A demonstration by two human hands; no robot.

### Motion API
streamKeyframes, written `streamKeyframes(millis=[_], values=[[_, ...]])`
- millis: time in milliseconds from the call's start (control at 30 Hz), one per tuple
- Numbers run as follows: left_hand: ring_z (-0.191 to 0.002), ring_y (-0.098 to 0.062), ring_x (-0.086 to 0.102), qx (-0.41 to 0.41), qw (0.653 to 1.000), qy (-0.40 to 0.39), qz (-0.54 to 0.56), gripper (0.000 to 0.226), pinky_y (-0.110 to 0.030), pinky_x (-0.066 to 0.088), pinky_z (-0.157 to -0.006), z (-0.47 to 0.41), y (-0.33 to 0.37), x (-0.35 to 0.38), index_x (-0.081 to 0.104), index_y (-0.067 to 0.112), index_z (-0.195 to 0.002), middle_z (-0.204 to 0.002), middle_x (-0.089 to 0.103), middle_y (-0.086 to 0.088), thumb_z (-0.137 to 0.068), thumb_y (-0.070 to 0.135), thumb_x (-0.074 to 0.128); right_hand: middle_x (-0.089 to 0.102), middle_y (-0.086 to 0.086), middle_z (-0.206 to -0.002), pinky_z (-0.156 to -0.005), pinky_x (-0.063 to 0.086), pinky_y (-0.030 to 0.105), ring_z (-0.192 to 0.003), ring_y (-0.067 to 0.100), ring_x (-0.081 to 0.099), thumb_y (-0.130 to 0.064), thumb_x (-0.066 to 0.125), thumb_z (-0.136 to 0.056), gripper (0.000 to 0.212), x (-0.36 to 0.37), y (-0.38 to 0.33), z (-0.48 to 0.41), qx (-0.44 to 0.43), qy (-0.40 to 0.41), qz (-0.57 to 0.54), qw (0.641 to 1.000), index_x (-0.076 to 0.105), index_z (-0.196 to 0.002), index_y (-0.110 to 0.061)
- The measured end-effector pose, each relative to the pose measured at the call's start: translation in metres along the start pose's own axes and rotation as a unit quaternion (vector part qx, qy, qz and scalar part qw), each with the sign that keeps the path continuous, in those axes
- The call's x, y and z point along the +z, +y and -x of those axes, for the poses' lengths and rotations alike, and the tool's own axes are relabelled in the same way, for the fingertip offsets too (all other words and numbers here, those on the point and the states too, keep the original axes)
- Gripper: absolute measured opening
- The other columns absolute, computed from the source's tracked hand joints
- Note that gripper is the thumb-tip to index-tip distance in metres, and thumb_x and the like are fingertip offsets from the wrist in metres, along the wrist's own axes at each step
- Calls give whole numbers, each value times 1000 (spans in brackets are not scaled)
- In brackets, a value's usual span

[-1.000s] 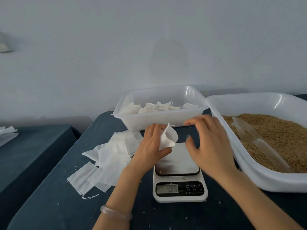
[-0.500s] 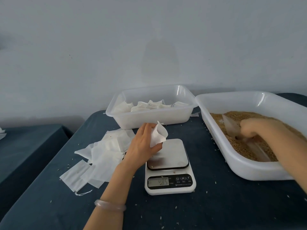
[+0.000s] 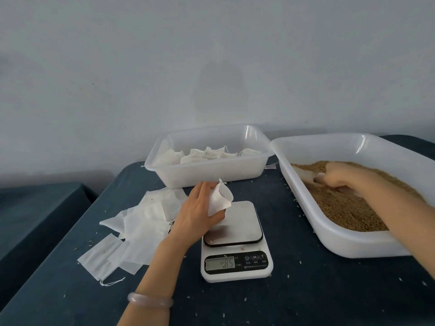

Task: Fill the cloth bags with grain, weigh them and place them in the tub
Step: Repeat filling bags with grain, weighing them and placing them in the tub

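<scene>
My left hand (image 3: 196,214) holds a small white cloth bag (image 3: 220,198) with its mouth open, just above the left edge of the white kitchen scale (image 3: 235,241). My right hand (image 3: 341,176) is inside the large white tub of brown grain (image 3: 348,203) on the right, closed around a clear plastic scoop (image 3: 308,175) pushed into the grain. The smaller clear tub (image 3: 207,175) behind the scale holds several filled white bags (image 3: 207,155).
A loose pile of empty white cloth bags (image 3: 136,229) lies left of the scale on the dark blue table (image 3: 294,297). Stray grains dot the table. A second dark surface (image 3: 28,212) sits lower at the far left. A pale wall stands behind.
My right hand left the bag, reached right into the grain tub and took the scoop, then pushed it deeper. My left hand kept holding the open bag by the scale.
</scene>
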State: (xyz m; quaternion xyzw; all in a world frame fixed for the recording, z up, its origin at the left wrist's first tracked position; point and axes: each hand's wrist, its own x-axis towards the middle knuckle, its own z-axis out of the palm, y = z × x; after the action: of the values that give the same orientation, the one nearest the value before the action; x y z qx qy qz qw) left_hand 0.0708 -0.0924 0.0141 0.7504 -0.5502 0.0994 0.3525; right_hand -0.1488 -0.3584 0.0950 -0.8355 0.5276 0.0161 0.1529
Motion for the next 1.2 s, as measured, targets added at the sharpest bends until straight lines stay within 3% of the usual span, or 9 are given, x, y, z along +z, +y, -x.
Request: streamKeyframes(millis=[100,167,267,400,533,800,900,1067,1200], values=[[-112,-17,48,-3,1000,-4,2,58,-32,42,-81,0,1,-1,43,23,-130,-124,51,6,-80,26,72,60,10,-108,-80,52,32,-91,24,59,-15,46,-98,31,2,-7,-4,0,35,65,997,60,-122,-1],[-113,-19,49,-8,1000,-5,5,57,-34,45,-82,1,1,-1,45,22,-130,-125,51,5,-80,25,72,55,14,-119,-95,50,39,-109,30,55,-12,48,-94,36,10,-8,-3,31,45,140,989,57,-127,-1],[-113,-19,49,-4,1000,-7,0,56,-33,44,-81,1,2,-2,45,21,-129,-125,51,5,-80,25,72,45,20,-133,-97,47,37,-119,32,47,-11,55,-90,53,23,-7,0,89,42,218,971,43,-141,-4],[-112,-18,49,-5,1000,-5,-1,55,-31,43,-80,1,2,-2,46,21,-128,-125,52,6,-80,26,72,47,18,-140,-98,45,37,-120,33,50,-2,48,-92,57,29,-6,-9,13,12,156,988,36,-148,-8],[-111,-16,49,-8,1000,-8,-2,55,-28,38,-78,2,2,-2,45,23,-128,-125,51,8,-80,27,71,59,11,-107,-81,44,30,-87,19,55,-3,35,-102,34,23,-8,-7,-30,-48,15,998,48,-133,5],[-102,-10,48,-24,1000,-3,19,48,-24,35,-77,1,6,-4,47,24,-125,-110,51,16,-83,27,69,41,22,-149,-104,40,37,-130,33,47,-39,33,-106,57,5,6,-10,15,14,-20,1000,38,-145,2],[-89,-8,49,-50,996,-4,70,33,-27,39,-72,0,12,-8,46,28,-113,-96,51,22,-85,33,63,57,21,-130,-93,46,37,-106,31,58,-43,32,-105,58,3,18,-12,5,35,-33,999,49,-136,3],[-82,-17,58,-84,983,-18,160,26,-41,53,-72,0,19,-15,52,23,-105,-89,62,5,-83,36,52,66,7,-90,-81,53,40,-80,25,63,-50,36,-101,44,-6,24,-15,-49,108,-69,991,59,-104,-13],[-82,-13,60,-106,977,-36,184,27,-30,53,-69,0,19,-17,51,38,-103,-91,64,9,-78,45,54,67,-3,-75,-63,48,31,-65,20,63,-48,37,-101,33,-14,16,-6,-116,160,-64,978,61,-88,-30]])
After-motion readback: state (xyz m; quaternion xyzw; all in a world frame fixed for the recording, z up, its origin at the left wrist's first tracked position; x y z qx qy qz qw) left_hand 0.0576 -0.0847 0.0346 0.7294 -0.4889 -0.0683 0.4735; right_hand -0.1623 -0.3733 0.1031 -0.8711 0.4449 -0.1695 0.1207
